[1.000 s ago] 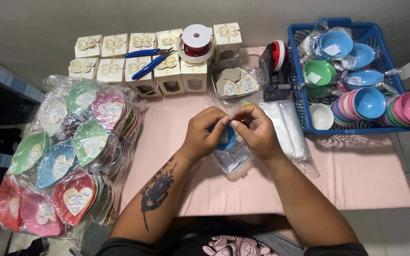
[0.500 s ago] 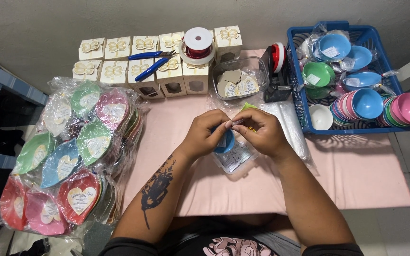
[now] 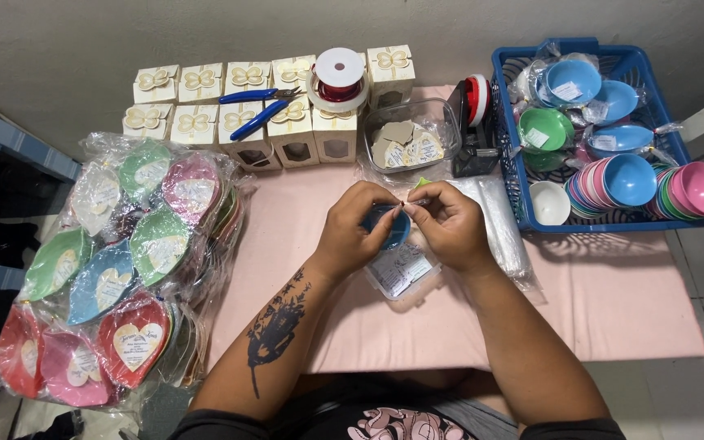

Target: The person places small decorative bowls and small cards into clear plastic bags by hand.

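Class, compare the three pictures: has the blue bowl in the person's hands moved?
Yes, slightly. The blue bowl has shifted up the picture, toward the clear tub of heart tags, between the left hand and right hand.

even, soft overhead light, faint shadows under the blue basket [image 3: 508,122], sharp focus, slight wide-angle bending at edges
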